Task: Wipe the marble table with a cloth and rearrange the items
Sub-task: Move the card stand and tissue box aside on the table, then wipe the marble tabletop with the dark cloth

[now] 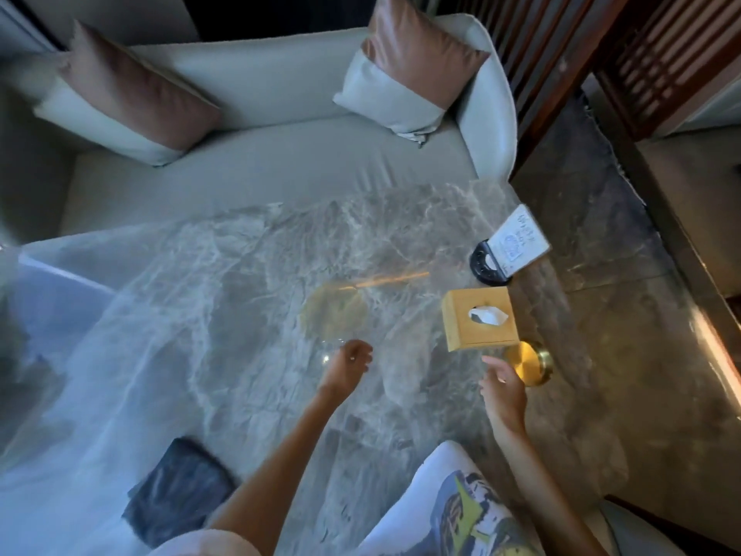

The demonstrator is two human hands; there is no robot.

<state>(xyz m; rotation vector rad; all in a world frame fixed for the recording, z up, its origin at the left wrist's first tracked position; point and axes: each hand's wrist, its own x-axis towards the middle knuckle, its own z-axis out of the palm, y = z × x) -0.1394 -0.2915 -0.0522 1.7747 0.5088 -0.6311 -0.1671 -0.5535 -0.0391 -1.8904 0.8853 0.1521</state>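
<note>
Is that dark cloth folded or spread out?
Folded: the dark cloth lies as a compact, thick rectangle on the marble table, not flattened out.

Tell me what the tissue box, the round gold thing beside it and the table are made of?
The tissue box looks like pale matte wood, perhaps veneer: flat yellowish faces. The round gold object looks like brushed brass: a bright metallic sheen. The table looks like polished grey marble: white veins and glossy reflections.
</note>
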